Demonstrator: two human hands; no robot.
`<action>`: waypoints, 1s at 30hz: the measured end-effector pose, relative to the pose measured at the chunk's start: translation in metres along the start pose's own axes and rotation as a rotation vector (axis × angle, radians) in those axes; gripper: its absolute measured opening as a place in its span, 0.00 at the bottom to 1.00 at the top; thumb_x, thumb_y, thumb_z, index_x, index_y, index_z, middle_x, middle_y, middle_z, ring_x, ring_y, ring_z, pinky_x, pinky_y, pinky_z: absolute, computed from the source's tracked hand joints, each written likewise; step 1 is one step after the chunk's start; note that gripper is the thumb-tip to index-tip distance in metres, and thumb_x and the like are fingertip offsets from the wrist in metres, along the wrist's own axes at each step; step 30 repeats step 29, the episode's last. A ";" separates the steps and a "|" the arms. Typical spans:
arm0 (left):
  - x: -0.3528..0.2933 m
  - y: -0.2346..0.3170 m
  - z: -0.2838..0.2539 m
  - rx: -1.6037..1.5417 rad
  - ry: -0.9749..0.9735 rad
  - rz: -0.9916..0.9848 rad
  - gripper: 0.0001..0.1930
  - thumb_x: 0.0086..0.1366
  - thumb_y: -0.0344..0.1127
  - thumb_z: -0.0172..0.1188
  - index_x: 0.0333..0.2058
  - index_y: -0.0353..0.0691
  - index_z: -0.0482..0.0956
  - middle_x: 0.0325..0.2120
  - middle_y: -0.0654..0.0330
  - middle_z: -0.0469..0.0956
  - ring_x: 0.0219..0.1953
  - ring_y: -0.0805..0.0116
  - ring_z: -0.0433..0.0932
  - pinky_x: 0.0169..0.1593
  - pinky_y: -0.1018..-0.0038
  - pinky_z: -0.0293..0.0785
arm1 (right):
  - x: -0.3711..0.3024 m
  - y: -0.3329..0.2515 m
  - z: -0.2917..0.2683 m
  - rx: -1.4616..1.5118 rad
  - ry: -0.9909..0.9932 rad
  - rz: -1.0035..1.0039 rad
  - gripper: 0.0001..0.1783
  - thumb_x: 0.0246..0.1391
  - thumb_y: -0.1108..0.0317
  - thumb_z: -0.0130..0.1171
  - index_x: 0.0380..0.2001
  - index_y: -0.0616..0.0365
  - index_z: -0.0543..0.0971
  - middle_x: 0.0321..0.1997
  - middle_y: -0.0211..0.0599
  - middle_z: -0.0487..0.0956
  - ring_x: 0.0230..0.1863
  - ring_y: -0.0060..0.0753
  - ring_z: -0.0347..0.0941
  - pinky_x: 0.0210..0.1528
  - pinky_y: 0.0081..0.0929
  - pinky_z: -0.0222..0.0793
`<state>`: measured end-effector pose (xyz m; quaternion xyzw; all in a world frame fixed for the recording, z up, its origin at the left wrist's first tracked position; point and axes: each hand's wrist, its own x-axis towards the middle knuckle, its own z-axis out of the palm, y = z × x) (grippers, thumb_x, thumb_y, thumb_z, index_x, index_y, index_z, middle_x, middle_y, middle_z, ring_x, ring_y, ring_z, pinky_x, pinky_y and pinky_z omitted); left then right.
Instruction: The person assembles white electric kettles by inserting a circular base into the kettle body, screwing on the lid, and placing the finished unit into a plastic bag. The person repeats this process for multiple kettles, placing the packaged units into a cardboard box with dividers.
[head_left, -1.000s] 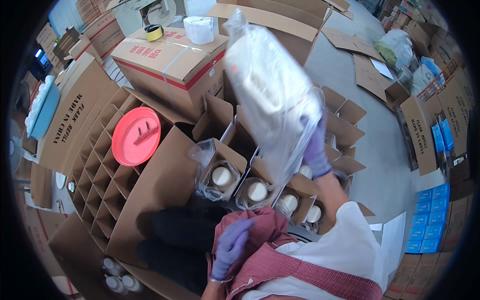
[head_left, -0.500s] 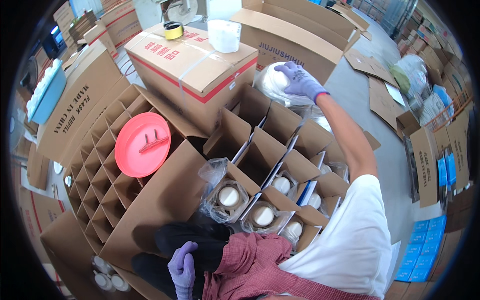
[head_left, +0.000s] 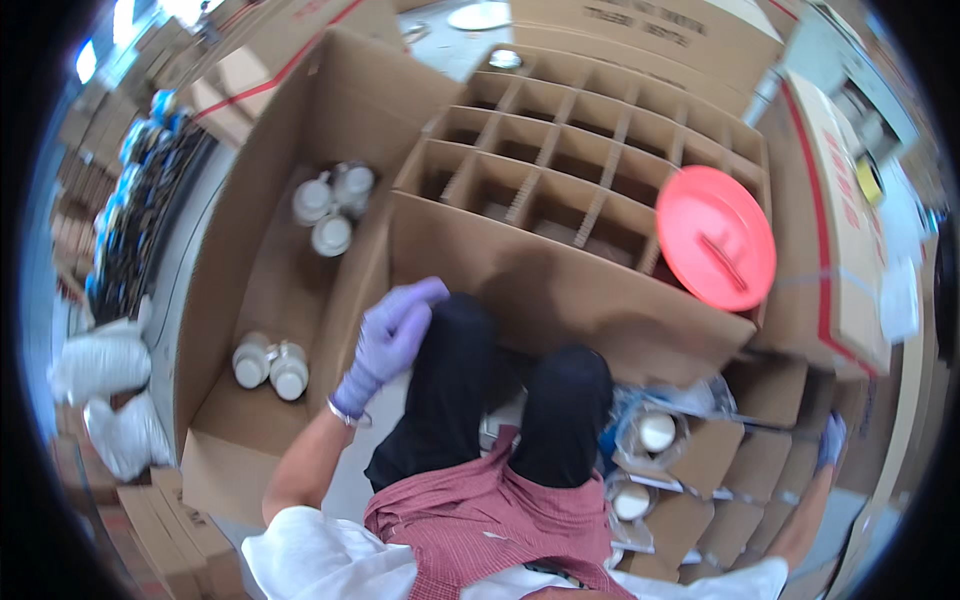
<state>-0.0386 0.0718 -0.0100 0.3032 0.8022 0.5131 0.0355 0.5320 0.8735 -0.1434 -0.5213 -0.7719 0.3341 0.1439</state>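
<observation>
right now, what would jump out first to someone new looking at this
The bright red round lid stands out, lying on the right end of the cardboard divider grid. Next comes the purple-gloved left hand, raised beside the open box on the left that holds white-capped bottles.

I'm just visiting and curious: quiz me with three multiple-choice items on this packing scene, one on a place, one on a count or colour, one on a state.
1. Where does the round lid lie?
A. on the divided box
B. on the floor
C. in the left hand

2. What colour are the gloves?
A. red
B. purple
C. black

3. How is the left hand?
A. gripping a jar
B. holding the lid
C. open, holding nothing

Answers: 1 A, the lid rests across the cardboard cells at the box's right end. 2 B, both the left hand and the right hand are gloved in purple. 3 C, its fingers are spread beside the open box of white-capped jars.
</observation>
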 end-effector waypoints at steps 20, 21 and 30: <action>0.177 -0.407 -0.229 1.509 0.088 -0.554 0.34 0.66 0.34 0.54 0.69 0.65 0.58 0.67 0.54 0.58 0.65 0.45 0.62 0.61 0.44 0.66 | -0.271 -0.405 0.194 -0.734 0.116 -0.844 0.26 0.60 0.62 0.57 0.60 0.61 0.74 0.60 0.56 0.74 0.59 0.59 0.70 0.61 0.49 0.66; 0.170 -0.421 -0.241 1.482 0.090 -0.579 0.32 0.66 0.33 0.53 0.68 0.64 0.60 0.65 0.54 0.60 0.65 0.47 0.62 0.61 0.47 0.66 | -0.262 -0.418 0.205 -0.724 0.104 -0.911 0.26 0.60 0.62 0.58 0.60 0.61 0.75 0.60 0.56 0.74 0.59 0.58 0.70 0.61 0.49 0.66; 0.117 -0.384 -0.262 0.829 0.647 -0.433 0.39 0.53 0.31 0.67 0.65 0.48 0.64 0.62 0.51 0.67 0.63 0.46 0.65 0.65 0.60 0.64 | -0.245 -0.458 0.295 -0.581 0.003 -1.121 0.31 0.59 0.59 0.59 0.61 0.66 0.71 0.64 0.53 0.71 0.64 0.62 0.66 0.67 0.65 0.55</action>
